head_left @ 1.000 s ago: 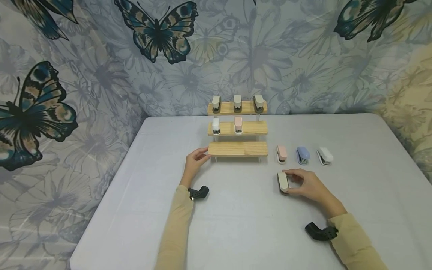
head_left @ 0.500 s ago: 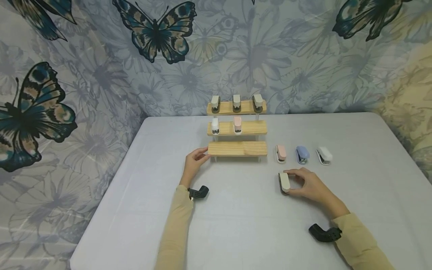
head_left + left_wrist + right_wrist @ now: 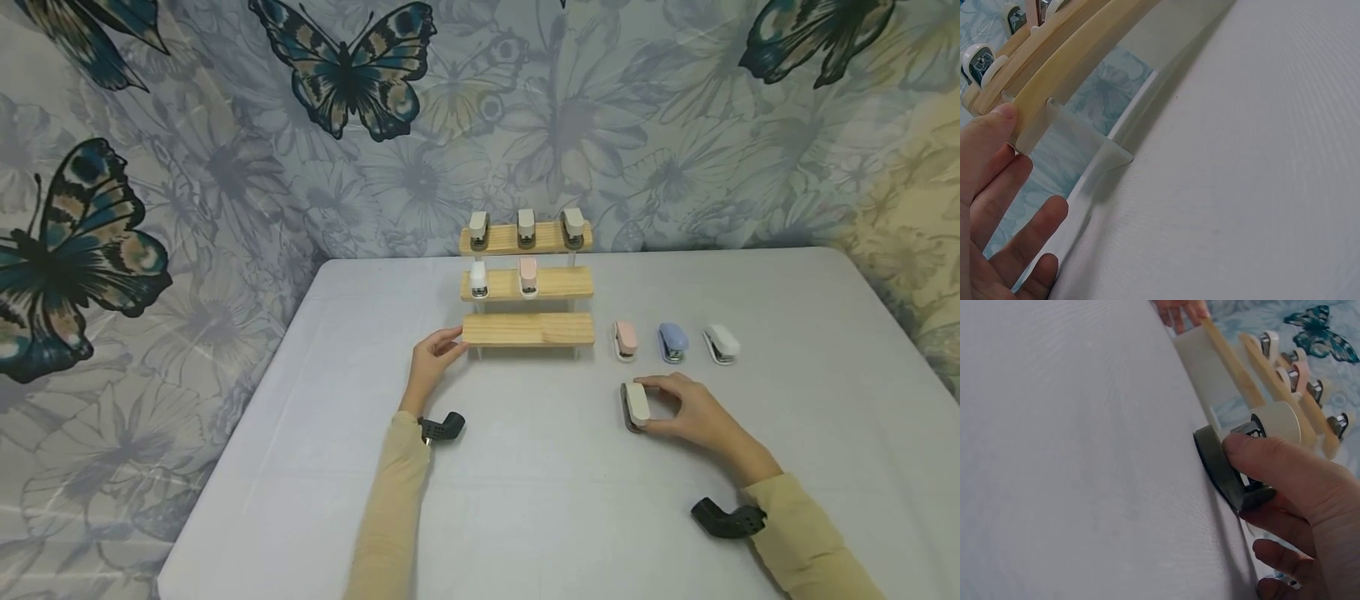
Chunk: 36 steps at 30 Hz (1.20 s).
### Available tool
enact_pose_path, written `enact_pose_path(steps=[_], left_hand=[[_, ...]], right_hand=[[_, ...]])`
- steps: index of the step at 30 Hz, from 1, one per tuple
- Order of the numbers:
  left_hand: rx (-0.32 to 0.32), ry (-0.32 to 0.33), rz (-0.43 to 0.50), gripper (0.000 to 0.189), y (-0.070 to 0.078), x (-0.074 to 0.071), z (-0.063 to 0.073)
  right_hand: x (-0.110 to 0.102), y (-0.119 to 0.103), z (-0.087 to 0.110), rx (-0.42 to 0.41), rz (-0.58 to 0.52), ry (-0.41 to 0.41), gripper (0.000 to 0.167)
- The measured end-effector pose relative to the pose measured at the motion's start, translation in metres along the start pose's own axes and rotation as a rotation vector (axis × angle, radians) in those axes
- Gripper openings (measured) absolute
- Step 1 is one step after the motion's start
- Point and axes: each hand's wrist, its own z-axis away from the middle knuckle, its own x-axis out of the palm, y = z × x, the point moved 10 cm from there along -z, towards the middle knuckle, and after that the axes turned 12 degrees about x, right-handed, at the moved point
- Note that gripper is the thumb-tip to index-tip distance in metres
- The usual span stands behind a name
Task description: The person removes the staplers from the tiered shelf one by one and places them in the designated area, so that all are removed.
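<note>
My right hand (image 3: 690,417) grips a mini stapler (image 3: 636,406) with a cream top and dark grey base, thumb and fingers on opposite sides. In the right wrist view this stapler (image 3: 1229,469) is close over the white table, its base toward the cloth. My left hand (image 3: 433,367) holds the left end of the lowest plank of a three-tier wooden display stand (image 3: 528,331). Seen from the left wrist, the thumb lies on the plank (image 3: 1072,69) edge with the index finger beneath, and the other fingers are spread.
Right of the stand lie a pink stapler (image 3: 625,340), a blue stapler (image 3: 672,342) and a white stapler (image 3: 722,343). Three cream staplers stand on the top tier (image 3: 540,240); a white and a pink one share the middle tier (image 3: 570,284). Patterned cloth (image 3: 420,183) hangs behind.
My right hand has shifted slightly to the right with the cream stapler in its grip. My left hand stays at the end of the stand.
</note>
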Motion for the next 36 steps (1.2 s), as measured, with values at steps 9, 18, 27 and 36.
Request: enact_pose_path(steps=[9,18,27,36], left_hand=[[0.019,0.014,-0.002,0.034,-0.013,-0.001,-0.001],[0.025,0.024,0.0,0.035,-0.013,-0.003,-0.002],[0.036,0.021,0.012,0.035,-0.015,-0.002,-0.002],[0.031,0.015,0.005,0.035,-0.016,-0.001,-0.002]], right_hand=[[0.002,0.007,0.0,0.032,-0.001,-0.02,0.058],[0.004,0.008,-0.002,0.051,-0.025,-0.049,0.058],[0.006,0.008,-0.001,0.064,-0.026,-0.095,0.064],[0.007,0.008,0.001,0.084,-0.03,-0.122,0.064]])
